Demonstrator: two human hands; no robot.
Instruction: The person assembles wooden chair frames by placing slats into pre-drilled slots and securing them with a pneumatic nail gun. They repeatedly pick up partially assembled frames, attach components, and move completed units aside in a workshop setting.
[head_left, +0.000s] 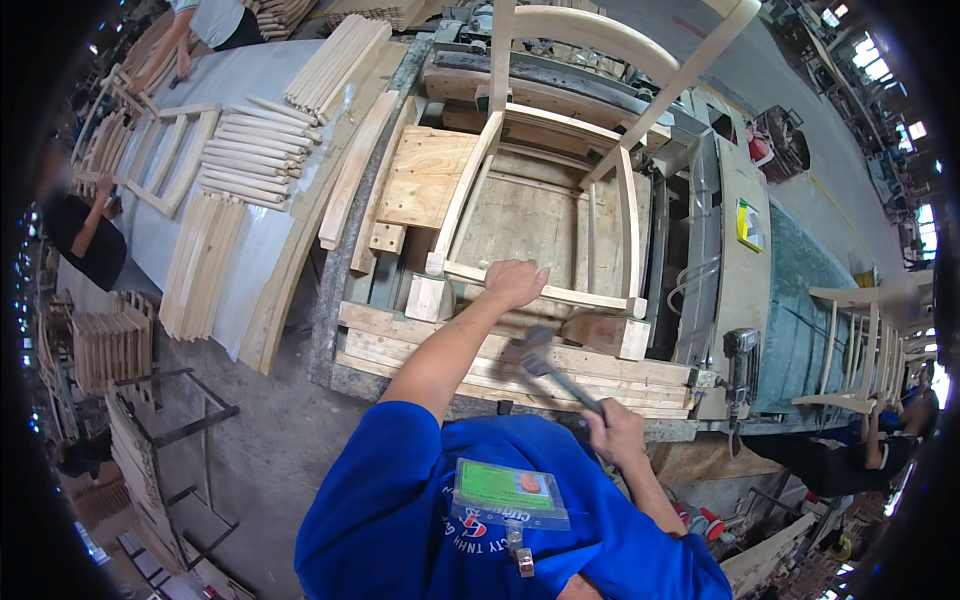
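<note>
A pale wooden chair frame (pixel 629 235) lies in the clamping machine (pixel 675 345), with its curved back pointing away from me. My left hand (pixel 516 284) is closed over the near rail of the frame, close to its middle. In my right hand (pixel 616 436) is a hammer (pixel 572 388), gripped by its handle. The hammer head is blurred by motion and hangs just nearer to me than that rail, apart from it. Wooden blocks (pixel 428 298) sit under the near corners of the frame.
Left of the machine, a table (pixel 215 80) carries stacked wooden slats (pixel 255 155) and another frame (pixel 170 160), with co-workers beside it. To the right are a green-topped table (pixel 805 330), more chairs (pixel 850 345) and a person. A black metal stand (pixel 205 440) is at lower left.
</note>
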